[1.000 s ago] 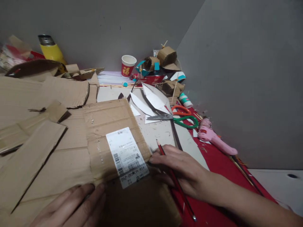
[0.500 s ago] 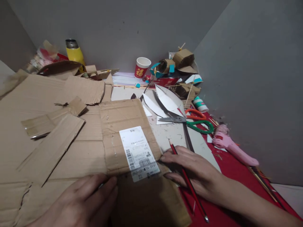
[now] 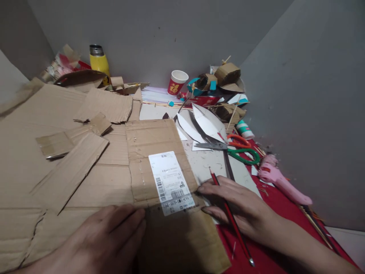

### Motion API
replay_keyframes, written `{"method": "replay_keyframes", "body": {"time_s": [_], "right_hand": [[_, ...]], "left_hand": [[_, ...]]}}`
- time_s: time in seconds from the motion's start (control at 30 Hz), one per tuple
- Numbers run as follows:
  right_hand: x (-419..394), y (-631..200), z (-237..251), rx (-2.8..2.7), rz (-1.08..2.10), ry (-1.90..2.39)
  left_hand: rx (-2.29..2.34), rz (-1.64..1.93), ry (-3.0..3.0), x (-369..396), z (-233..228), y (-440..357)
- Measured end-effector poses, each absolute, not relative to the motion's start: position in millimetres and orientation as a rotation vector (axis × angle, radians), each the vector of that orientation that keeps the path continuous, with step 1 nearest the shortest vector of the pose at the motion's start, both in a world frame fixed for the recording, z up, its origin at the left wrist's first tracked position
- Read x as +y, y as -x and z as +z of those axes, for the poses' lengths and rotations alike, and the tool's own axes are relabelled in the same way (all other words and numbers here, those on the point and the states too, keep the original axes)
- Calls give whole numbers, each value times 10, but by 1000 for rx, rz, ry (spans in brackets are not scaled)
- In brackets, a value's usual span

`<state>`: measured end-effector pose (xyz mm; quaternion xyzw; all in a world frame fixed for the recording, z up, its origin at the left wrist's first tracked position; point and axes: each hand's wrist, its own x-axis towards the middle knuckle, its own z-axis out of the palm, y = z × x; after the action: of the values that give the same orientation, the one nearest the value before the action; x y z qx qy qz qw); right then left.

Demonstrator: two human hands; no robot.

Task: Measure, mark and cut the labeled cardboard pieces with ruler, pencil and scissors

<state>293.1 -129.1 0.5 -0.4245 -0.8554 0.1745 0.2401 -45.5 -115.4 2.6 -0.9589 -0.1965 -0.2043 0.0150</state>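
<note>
A cardboard piece (image 3: 159,137) with a white printed label (image 3: 171,179) lies in front of me, its near part in shadow. A thin see-through strip (image 3: 186,207), ruler-like, crosses the cardboard and the label's lower end. My left hand (image 3: 114,232) is closed at the strip's left end, fingers together and pressed down. At the right end, my right hand (image 3: 230,201) has its thumb and fingertips on the strip and the cardboard's edge. A red and black pencil (image 3: 232,220) is held between this hand's fingers, its tip pointing away from me.
Scissors (image 3: 228,148) with orange and green handles lie beyond my right hand, near white paper cutouts (image 3: 208,121). A pink glue gun (image 3: 282,182) lies at the right. Cardboard scraps (image 3: 82,163) cover the left. At the back stand a paper cup (image 3: 177,83) and a yellow bottle (image 3: 99,64).
The view has shifted slightly, so most things sit further right. The see-through strip lies flatter and straighter across the cardboard. My right hand keeps the pencil.
</note>
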Motion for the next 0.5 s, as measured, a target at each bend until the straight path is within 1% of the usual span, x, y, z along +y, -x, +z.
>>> {"method": "replay_keyframes", "body": {"time_s": [0.2, 0.37, 0.5], "right_hand": [[-1271, -2924, -29, -2327, 457, 1139], [-1280, -2935, -24, -2356, 463, 1136], [-1278, -2952, -33, -2368, 457, 1120]], "left_hand": [[-630, -629, 2949, -1158, 22, 464], [-668, -740, 2961, -1109, 76, 411], [-672, -691, 2989, -1095, 97, 398]]}}
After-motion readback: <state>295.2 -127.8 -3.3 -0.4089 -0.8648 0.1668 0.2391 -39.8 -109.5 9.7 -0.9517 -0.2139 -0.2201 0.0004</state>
